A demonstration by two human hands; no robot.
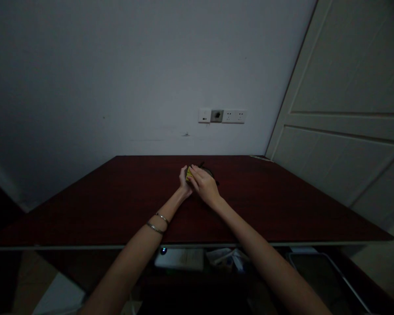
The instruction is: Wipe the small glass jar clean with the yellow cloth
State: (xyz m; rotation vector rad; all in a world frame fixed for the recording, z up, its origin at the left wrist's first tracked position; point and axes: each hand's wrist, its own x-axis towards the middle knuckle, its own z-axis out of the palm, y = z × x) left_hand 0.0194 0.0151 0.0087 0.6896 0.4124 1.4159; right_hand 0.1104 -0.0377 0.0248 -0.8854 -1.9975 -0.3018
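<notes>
Over the far middle of the dark red table (pixel 144 203), my two hands meet. My left hand (pixel 184 183), with two bracelets (pixel 157 222) on its forearm, is closed around a dark object that looks like a pair of sunglasses (pixel 209 171). A rounded dark part and thin dark ends stick out behind my right hand; the rest is hidden. My right hand (pixel 205 186) presses a small yellow cloth (pixel 189 174) against the part held at the left. Its fingers lie bent over the cloth, touching my left fingers.
A pale wall with sockets (pixel 234 116) rises behind the table. A white panelled door (pixel 341 96) stands along the right. Under the table's front edge lie a white box-like device (pixel 180 259), a crumpled plastic bag (pixel 228 258) and a metal-rimmed frame (pixel 330 271).
</notes>
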